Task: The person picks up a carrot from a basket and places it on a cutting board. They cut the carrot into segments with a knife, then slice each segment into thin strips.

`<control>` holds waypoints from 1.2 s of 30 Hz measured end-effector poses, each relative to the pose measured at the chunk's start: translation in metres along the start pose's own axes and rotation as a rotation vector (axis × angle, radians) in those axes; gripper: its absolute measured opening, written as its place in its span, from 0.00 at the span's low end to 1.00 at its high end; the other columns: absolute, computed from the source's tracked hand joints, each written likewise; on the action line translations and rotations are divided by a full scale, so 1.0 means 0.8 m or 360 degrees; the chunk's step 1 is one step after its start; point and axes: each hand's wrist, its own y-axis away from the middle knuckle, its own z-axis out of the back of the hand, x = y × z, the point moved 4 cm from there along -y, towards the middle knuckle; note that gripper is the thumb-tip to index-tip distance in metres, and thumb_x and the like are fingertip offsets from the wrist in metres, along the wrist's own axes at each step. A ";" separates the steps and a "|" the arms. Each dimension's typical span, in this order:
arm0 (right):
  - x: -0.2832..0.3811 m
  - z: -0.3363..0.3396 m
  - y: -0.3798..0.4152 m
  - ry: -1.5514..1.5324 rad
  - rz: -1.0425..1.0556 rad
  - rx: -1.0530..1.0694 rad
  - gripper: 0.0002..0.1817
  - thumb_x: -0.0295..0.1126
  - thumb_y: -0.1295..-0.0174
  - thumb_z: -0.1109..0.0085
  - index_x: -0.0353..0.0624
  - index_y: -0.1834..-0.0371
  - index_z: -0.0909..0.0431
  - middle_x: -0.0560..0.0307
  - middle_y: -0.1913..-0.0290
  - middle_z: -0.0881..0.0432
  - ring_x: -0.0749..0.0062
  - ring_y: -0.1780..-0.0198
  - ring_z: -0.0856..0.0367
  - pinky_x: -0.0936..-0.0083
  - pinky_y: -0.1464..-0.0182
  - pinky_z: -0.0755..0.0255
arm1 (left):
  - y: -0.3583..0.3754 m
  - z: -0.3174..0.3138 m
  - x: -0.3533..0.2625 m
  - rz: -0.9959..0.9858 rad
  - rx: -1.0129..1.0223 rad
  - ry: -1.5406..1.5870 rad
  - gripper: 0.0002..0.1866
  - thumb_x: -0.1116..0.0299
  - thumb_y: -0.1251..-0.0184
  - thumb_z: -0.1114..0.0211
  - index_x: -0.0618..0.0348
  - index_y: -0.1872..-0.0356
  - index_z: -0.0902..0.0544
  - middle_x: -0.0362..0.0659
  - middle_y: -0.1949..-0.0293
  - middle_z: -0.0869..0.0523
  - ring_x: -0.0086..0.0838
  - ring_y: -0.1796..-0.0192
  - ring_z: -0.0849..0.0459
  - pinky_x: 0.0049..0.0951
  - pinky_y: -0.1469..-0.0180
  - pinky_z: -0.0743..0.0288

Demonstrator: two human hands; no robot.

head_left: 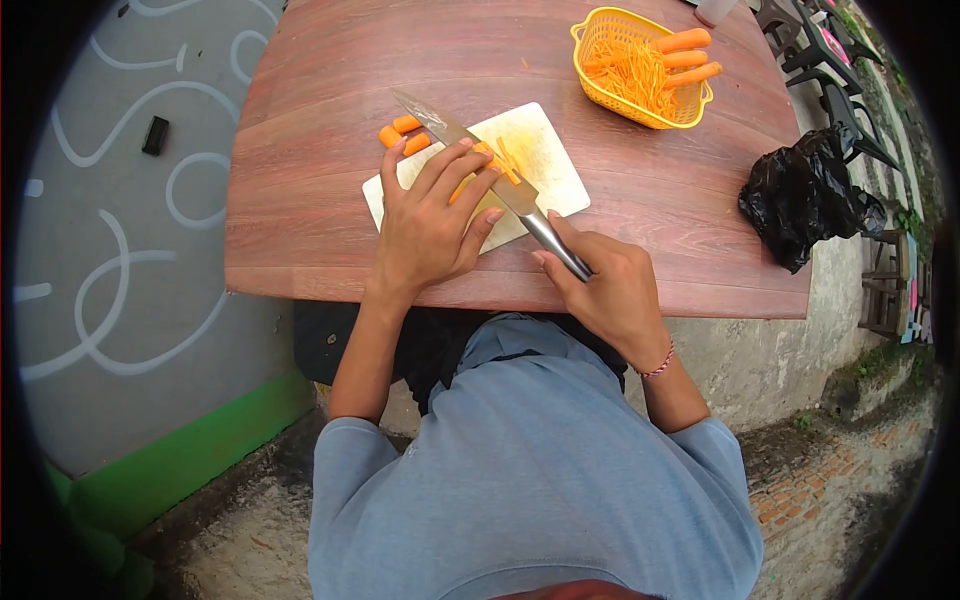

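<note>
A white cutting board [545, 150] lies askew near the table's front edge. My right hand [610, 285] is wrapped round the steel handle of a kitchen knife [518, 197], whose blade points to the far left across the board. My left hand [430, 215] is over the board with its fingers bent down onto a piece of carrot [458, 190], mostly hidden under them; its fingertips are close to the blade. Thin carrot slices [508, 158] lie beside the blade. Short carrot chunks [406, 124] rest at the board's far left edge.
A yellow plastic basket [628, 108] at the back right holds shredded carrot [632, 72] and several whole carrots [684, 40]. A crumpled black plastic bag [805, 200] sits at the right edge of the wooden table [340, 230]. Dark chairs [845, 105] stand beyond it.
</note>
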 end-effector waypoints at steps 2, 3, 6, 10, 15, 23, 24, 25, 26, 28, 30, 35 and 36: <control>-0.002 -0.003 0.002 0.0035 -0.0001 -0.0005 0.22 0.37 0.33 0.26 0.40 0.38 0.11 0.46 0.65 0.09 0.51 0.69 0.11 0.60 0.66 0.19 | -0.002 -0.005 0.002 -0.0049 0.0027 -0.0020 0.21 0.51 0.20 0.36 0.56 0.40 0.11 0.41 0.36 0.12 0.34 0.27 0.19 0.69 0.21 0.51; -0.004 -0.005 0.004 0.0074 0.0002 -0.0003 0.22 0.37 0.33 0.26 0.41 0.37 0.12 0.48 0.66 0.10 0.52 0.69 0.11 0.59 0.67 0.20 | -0.003 -0.011 0.002 -0.0088 0.0047 -0.0016 0.24 0.48 0.20 0.38 0.56 0.40 0.11 0.41 0.37 0.12 0.33 0.27 0.19 0.70 0.21 0.53; -0.010 -0.025 0.001 0.0292 0.0097 -0.0030 0.24 0.38 0.32 0.27 0.43 0.35 0.13 0.52 0.69 0.12 0.55 0.72 0.12 0.58 0.70 0.21 | -0.011 -0.037 0.004 -0.0141 0.0106 -0.0019 0.28 0.44 0.18 0.41 0.56 0.39 0.11 0.42 0.38 0.11 0.33 0.29 0.18 0.70 0.21 0.54; -0.011 -0.040 -0.009 0.0419 0.0171 0.0055 0.24 0.38 0.32 0.29 0.44 0.33 0.15 0.54 0.71 0.14 0.56 0.73 0.14 0.58 0.72 0.22 | -0.031 -0.052 0.017 -0.0179 0.0213 0.0087 0.32 0.40 0.16 0.46 0.56 0.31 0.15 0.42 0.32 0.13 0.34 0.27 0.18 0.71 0.21 0.56; 0.000 -0.022 -0.011 0.0291 0.0241 -0.0027 0.24 0.38 0.31 0.29 0.43 0.33 0.15 0.54 0.70 0.14 0.56 0.74 0.14 0.58 0.72 0.22 | -0.058 0.027 0.039 -0.0131 -0.0277 0.0253 0.27 0.50 0.14 0.44 0.57 0.27 0.19 0.46 0.31 0.14 0.40 0.29 0.16 0.60 0.20 0.46; -0.036 0.008 -0.016 -0.0196 -0.0153 -0.0066 0.22 0.36 0.28 0.30 0.35 0.35 0.14 0.39 0.64 0.10 0.48 0.69 0.10 0.61 0.64 0.20 | -0.034 0.018 0.033 0.0466 -0.0522 0.0764 0.11 0.69 0.27 0.30 0.61 0.48 0.15 0.50 0.44 0.11 0.44 0.37 0.14 0.44 0.34 0.22; -0.046 0.007 -0.014 -0.0240 -0.0270 -0.0076 0.23 0.37 0.27 0.30 0.35 0.35 0.14 0.35 0.61 0.09 0.48 0.67 0.09 0.63 0.62 0.19 | -0.036 0.000 0.027 0.0333 -0.0287 0.0603 0.12 0.71 0.28 0.29 0.60 0.47 0.14 0.48 0.44 0.10 0.43 0.39 0.14 0.44 0.34 0.23; -0.050 0.007 -0.013 -0.0235 -0.0261 -0.0066 0.23 0.37 0.27 0.30 0.35 0.35 0.14 0.35 0.61 0.09 0.48 0.67 0.09 0.63 0.62 0.19 | -0.038 -0.019 0.021 0.0199 -0.0054 0.0442 0.13 0.72 0.29 0.29 0.58 0.45 0.13 0.46 0.44 0.10 0.42 0.40 0.13 0.44 0.34 0.23; -0.057 0.008 -0.010 -0.0255 -0.0359 -0.0059 0.23 0.37 0.27 0.29 0.35 0.34 0.14 0.34 0.59 0.09 0.51 0.67 0.09 0.64 0.62 0.19 | -0.041 -0.030 0.019 0.0209 -0.0065 0.0441 0.13 0.72 0.29 0.29 0.58 0.45 0.13 0.46 0.44 0.10 0.42 0.40 0.13 0.44 0.34 0.23; -0.065 0.007 -0.005 -0.0268 -0.0450 -0.0040 0.24 0.37 0.27 0.29 0.35 0.33 0.15 0.33 0.57 0.09 0.53 0.67 0.08 0.65 0.61 0.19 | -0.044 -0.051 0.007 -0.0048 -0.0008 0.0287 0.14 0.69 0.30 0.28 0.57 0.45 0.11 0.45 0.44 0.10 0.42 0.41 0.14 0.44 0.34 0.25; -0.070 0.006 0.000 -0.0347 -0.0516 -0.0066 0.25 0.37 0.27 0.28 0.36 0.32 0.15 0.36 0.58 0.07 0.64 0.68 0.09 0.67 0.62 0.20 | -0.044 -0.069 0.008 -0.0081 0.0073 0.0224 0.14 0.68 0.29 0.28 0.57 0.46 0.10 0.44 0.44 0.10 0.41 0.41 0.14 0.44 0.34 0.26; -0.079 0.008 0.008 -0.0355 -0.0614 -0.0042 0.25 0.37 0.27 0.28 0.37 0.31 0.16 0.41 0.64 0.07 0.74 0.72 0.13 0.71 0.65 0.21 | -0.021 -0.072 0.015 -0.0090 0.0170 0.0174 0.13 0.65 0.29 0.27 0.57 0.47 0.09 0.43 0.44 0.10 0.39 0.40 0.14 0.43 0.35 0.26; -0.081 0.008 0.009 -0.0374 -0.0630 -0.0045 0.25 0.37 0.27 0.28 0.38 0.31 0.16 0.44 0.67 0.08 0.77 0.73 0.15 0.72 0.66 0.22 | -0.013 -0.065 0.020 -0.0072 0.0166 0.0127 0.13 0.65 0.29 0.27 0.57 0.48 0.09 0.42 0.45 0.09 0.39 0.40 0.14 0.43 0.35 0.26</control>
